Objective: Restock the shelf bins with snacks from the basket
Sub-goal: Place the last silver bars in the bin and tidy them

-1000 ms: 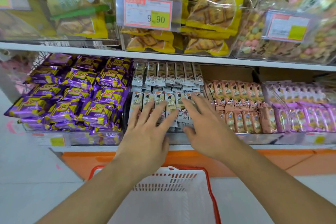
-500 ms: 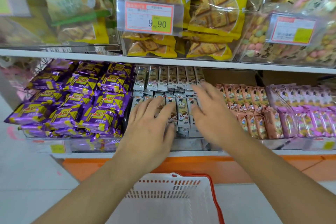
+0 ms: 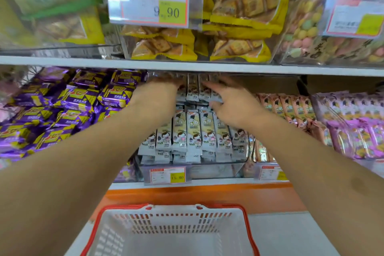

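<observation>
Grey-white snack packets (image 3: pixel 193 131) fill a clear bin (image 3: pixel 207 169) in the middle of the lower shelf. Both my hands reach deep into that bin. My left hand (image 3: pixel 158 95) lies on the back row of packets, its fingertips hidden under the upper shelf edge. My right hand (image 3: pixel 232 102) rests on the back row at the right with fingers spread forward. I see nothing gripped in either hand. The white basket with a red rim (image 3: pixel 172 230) stands below the shelf, and what shows of its inside holds nothing.
Purple packets (image 3: pixel 68 108) fill the bin to the left; orange packets (image 3: pixel 284 108) and pink packets (image 3: pixel 357 122) lie to the right. Yellow biscuit bags (image 3: pixel 239 12) and a price tag (image 3: pixel 153 3) hang over the upper shelf (image 3: pixel 187 66).
Both hands have moved from the front rows of grey-white packets to the back row under the upper shelf. The view has come closer to the shelf.
</observation>
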Tool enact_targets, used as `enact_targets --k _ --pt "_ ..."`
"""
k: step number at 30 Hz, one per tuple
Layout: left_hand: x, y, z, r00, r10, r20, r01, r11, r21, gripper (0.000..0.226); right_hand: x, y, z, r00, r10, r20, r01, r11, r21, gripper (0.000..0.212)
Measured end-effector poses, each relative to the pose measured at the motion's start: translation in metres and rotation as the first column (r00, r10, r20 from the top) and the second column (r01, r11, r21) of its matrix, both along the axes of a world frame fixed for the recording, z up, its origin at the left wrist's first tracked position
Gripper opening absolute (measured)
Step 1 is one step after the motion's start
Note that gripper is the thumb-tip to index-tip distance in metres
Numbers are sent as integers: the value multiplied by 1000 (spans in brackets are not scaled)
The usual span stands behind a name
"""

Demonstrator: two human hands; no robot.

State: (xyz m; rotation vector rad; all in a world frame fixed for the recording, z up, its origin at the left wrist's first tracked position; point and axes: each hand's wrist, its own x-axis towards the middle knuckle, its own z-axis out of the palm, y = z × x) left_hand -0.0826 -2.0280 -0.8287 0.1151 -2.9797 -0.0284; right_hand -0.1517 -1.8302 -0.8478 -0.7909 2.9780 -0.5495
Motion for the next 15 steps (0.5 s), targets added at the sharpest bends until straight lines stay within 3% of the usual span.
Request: enact_targets --k 6,10,15 --pt "-4 -3 -10 999 -32 -42 32 999 7 73 0 0 -2 1000 8 -14 -8 1000 -13 61" --pt "-5 -3 -16 998 -37 -47 41 994 97 63 1 -2 -1 1000 -18 -3 18 1000 -26 66" --pt "-9 -4 -23 997 -65 -35 68 993 99 72 -3 -5 -1 1000 7 -9 -7 999 49 64"
